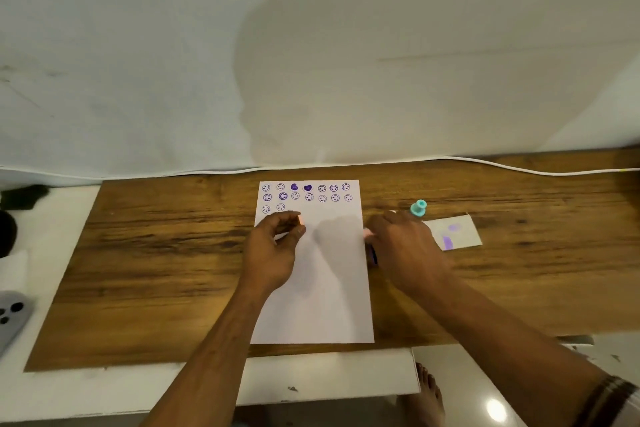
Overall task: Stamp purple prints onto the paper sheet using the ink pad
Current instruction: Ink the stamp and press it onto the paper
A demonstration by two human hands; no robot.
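Note:
The white paper sheet lies on a wooden board, with two full rows of purple smiley and heart prints at its top and two more starting a third row. My left hand hovers over the sheet's upper left, its fingers pinched on a small pink stamp just right of the third row. My right hand rests at the sheet's right edge, curled over the ink pad. Only a dark purple and pink sliver of the pad shows.
A teal stamp stands just beyond my right hand. A scrap of paper with purple smudges lies to the right. The wooden board sits on a white table; a phone lies at the far left. A white cable runs along the back.

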